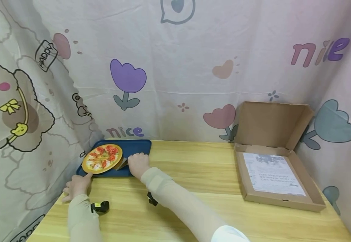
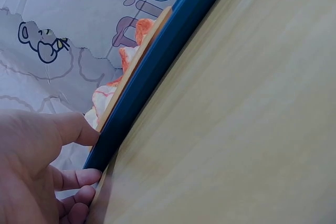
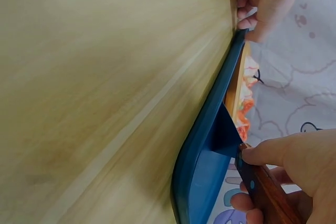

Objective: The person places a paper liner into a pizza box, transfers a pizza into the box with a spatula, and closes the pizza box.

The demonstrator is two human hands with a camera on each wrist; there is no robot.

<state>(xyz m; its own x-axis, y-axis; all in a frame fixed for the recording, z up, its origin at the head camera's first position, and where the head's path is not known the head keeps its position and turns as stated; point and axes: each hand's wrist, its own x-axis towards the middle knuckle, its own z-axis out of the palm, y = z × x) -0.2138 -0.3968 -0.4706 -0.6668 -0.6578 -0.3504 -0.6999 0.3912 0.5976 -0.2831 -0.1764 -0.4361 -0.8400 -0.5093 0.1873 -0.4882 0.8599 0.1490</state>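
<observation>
Firstly, the right hand (image 1: 139,165) is clamped on the wooden handle of a flat-bladed tool (image 3: 262,184), above the right part of the blue tray (image 1: 140,148); the thumb lies along the handle near the blade. The blade (image 3: 226,137) points leftward over the tray and meets the right side of the pizza (image 1: 102,158); how far it reaches beneath cannot be told. The left hand (image 1: 77,186) is at the tray's near left corner, pinching the rim, thumb above and fingers below, with the thumb close beside the pizza's edge.

The pizza, a round yellow-brown base with red and white topping, sits on the left part of the tray and tilts, its right side lifted off the tray floor.

Both forearms, in pale sleeves (image 1: 82,218), extend from the near side of the tray, each bearing a black device (image 1: 102,206) at the wrist. The tray rests on a wood-grain desk (image 1: 190,171). Well to the right of the tray stands a cardboard box (image 1: 284,204), lid raised at the back, with a printed sheet (image 1: 273,174) lying inside. Behind and to the left of the tray hangs a pale cloth (image 1: 187,67) printed with flowers, hearts and lettering.
</observation>
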